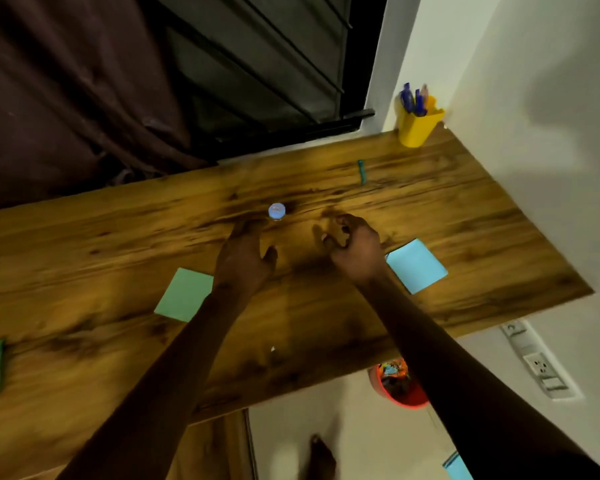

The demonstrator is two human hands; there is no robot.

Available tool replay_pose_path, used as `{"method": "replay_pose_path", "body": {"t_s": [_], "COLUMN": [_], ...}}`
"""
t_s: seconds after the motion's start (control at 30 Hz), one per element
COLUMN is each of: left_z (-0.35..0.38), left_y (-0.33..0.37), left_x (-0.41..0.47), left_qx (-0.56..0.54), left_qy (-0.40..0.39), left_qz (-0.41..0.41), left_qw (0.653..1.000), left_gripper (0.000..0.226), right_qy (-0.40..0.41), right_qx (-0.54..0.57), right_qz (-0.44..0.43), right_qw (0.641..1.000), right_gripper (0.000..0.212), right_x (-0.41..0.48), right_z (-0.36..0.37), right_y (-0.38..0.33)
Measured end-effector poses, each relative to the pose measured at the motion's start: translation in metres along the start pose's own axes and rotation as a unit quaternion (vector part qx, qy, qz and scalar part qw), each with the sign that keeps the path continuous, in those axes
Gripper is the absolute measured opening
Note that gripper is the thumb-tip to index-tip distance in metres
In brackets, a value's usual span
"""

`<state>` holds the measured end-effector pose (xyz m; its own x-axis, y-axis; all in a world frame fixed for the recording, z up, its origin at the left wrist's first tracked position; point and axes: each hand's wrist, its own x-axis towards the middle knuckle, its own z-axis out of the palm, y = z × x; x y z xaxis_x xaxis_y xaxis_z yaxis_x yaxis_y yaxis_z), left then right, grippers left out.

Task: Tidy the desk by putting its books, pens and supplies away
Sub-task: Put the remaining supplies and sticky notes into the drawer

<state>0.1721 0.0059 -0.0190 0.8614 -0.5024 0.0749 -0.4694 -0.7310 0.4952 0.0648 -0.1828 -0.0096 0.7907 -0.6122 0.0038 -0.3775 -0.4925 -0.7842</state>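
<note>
1. You stand in a home study corner: a wood desk [118, 244] fitted against a white wall [534, 98].
2. Behind it you see a barred window [257, 64] and a dark curtain [66, 98].
3. On the desk: a pen cup [416, 128], a green pad [184, 294], a blue pad [417, 265].
4. Below: sockets [537, 362], a red bin [400, 386], a bare foot [321, 457] on the floor.

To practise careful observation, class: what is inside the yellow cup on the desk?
Blue pens stick out of the yellow cup; its wall hides their lower ends and anything else inside.
</note>
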Motion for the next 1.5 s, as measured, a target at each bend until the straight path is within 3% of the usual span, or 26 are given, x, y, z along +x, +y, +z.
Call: {"method": "replay_pose_path", "body": {"t_s": [0.23,0.33,0.5,0.6,0.67,0.77,0.9,1.1,1.3,1.4,1.5], "left_z": [0.038,0.043,0.053,0.054,0.050,0.044,0.031,0.006,-0.031,-0.055,-0.079], "left_y": [-0.013,-0.001,0.003,-0.002,-0.002,-0.009,-0.002,-0.002,-0.033,-0.049,-0.063], "left_x": [0.076,0.090,0.102,0.099,0.093,0.081,0.059,0.029,-0.020,-0.059,-0.106], "left_qx": [0.064,0.033,0.060,0.052,0.033,0.008,-0.004,-0.013,-0.056,-0.076,-0.089], "left_qy": [-0.043,-0.066,-0.108,-0.071,-0.058,-0.067,-0.054,-0.046,-0.040,-0.008,0.021], "left_qz": [0.015,0.007,0.031,0.046,0.044,0.018,0.019,0.033,-0.008,-0.020,-0.029], "left_qw": [0.997,0.997,0.992,0.995,0.997,0.998,0.998,0.998,0.998,0.997,0.995], "left_gripper": [0.064,0.065,0.051,0.033,0.020,0.010,0.013,0.029,0.043,0.039,0.034], "right_qy": [-0.017,-0.039,-0.078,-0.105,-0.105,-0.049,-0.011,-0.019,-0.065,-0.059,-0.078], "right_qx": [-0.069,-0.122,-0.209,-0.277,-0.302,-0.293,-0.285,-0.244,-0.202,-0.132,0.019], "right_qz": [-0.017,-0.011,0.016,-0.007,-0.027,-0.051,-0.064,-0.046,0.001,0.008,0.025], "right_qw": [0.997,0.992,0.975,0.955,0.947,0.953,0.956,0.968,0.977,0.989,0.996], "right_gripper": [0.062,0.072,0.085,0.080,0.064,0.034,0.020,0.035,0.043,0.030,0.018], "right_x": [0.091,0.123,0.180,0.211,0.192,0.156,0.134,0.133,0.114,0.090,0.051], "right_z": [-0.013,-0.013,0.006,0.011,-0.006,-0.013,-0.008,0.007,0.031,0.053,0.079], "right_y": [0.041,0.048,0.078,0.099,0.075,0.056,0.046,0.036,0.024,0.010,-0.014]}}
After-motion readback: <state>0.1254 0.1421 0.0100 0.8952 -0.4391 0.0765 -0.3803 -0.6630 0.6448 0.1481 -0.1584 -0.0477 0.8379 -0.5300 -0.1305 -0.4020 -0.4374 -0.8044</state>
